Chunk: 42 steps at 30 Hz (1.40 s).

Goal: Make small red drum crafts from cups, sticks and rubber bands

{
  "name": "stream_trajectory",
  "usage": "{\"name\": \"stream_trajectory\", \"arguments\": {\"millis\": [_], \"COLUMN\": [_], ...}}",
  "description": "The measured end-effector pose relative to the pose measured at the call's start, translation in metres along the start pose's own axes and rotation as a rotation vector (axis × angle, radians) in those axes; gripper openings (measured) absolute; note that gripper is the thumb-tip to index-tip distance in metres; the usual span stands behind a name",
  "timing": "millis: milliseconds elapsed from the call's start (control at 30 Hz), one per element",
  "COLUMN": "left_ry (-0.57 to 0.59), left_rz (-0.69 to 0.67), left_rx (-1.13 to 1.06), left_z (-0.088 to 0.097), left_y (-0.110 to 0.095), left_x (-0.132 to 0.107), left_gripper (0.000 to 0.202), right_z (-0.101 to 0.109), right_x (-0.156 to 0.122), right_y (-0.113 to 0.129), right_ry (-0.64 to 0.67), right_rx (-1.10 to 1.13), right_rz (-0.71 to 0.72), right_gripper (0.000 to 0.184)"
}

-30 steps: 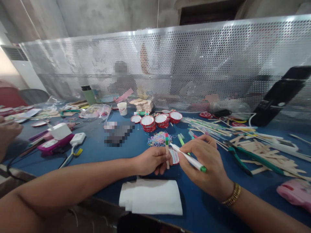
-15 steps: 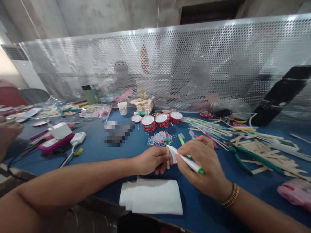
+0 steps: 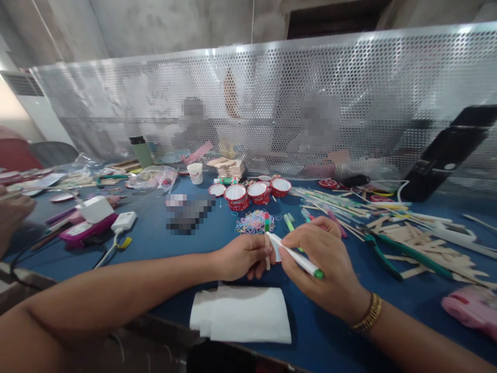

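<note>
Upright between the fingertips of my left hand [image 3: 246,254] is a wooden craft stick [image 3: 266,223], its upper end coloured in red and green bands. My right hand [image 3: 324,259] is closed round a white marker pen [image 3: 305,261] with a green end. The pen slants down to the right, its tip at the stick just below the green band. A small white piece with a red edge [image 3: 276,253] shows behind the pen; what it is I cannot tell. Beyond my hands lies a heap of coloured rubber bands [image 3: 254,223]. In front of me is a folded white cloth or tissue [image 3: 244,315].
Red-and-white round tins [image 3: 237,197] stand behind the bands, near a paper cup [image 3: 195,174]. Green-handled pliers [image 3: 382,259] lie by loose craft sticks [image 3: 430,248] at right. A purple power strip [image 3: 83,230] is at left, with another person's hand [image 3: 15,207] beyond.
</note>
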<state>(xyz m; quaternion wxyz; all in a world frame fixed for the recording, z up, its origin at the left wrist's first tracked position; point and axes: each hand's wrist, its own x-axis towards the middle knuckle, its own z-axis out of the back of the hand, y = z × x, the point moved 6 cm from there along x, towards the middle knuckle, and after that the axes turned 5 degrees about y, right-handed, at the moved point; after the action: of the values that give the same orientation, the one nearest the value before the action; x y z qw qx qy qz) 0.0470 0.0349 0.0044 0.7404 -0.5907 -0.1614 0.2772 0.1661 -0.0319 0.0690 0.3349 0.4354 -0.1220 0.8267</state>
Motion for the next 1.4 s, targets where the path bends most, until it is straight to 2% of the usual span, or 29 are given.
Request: {"name": "stream_trajectory", "arguments": {"millis": [367, 933, 1167, 1400], "left_ry": [-0.023, -0.013, -0.032, -0.023], "left_rz": [0.019, 0.014, 0.049, 0.022], "left_rx": [-0.044, -0.029, -0.038, -0.036], "left_z": [0.0017, 0.0, 0.0027, 0.0017], "left_y": [0.0068, 0.0033, 0.0091, 0.0042], "left_x": [0.0013, 0.0014, 0.0019, 0.0019], "left_gripper": [0.042, 0.038, 0.043, 0.041], "right_z": [0.0027, -0.0008, 0.0028, 0.0012], "right_x": [-0.0041, -0.001, -0.0032, -0.0006], "right_y": [-0.0057, -0.0013, -0.0048, 0.0013], "right_ry": [-0.051, -0.003, -0.055, -0.02], "right_rx": [-0.041, -0.013, -0.052, -0.014], "right_rz": [-0.014, -0.01, -0.016, 0.001], "right_gripper": [0.01, 0.008, 0.01, 0.01]}}
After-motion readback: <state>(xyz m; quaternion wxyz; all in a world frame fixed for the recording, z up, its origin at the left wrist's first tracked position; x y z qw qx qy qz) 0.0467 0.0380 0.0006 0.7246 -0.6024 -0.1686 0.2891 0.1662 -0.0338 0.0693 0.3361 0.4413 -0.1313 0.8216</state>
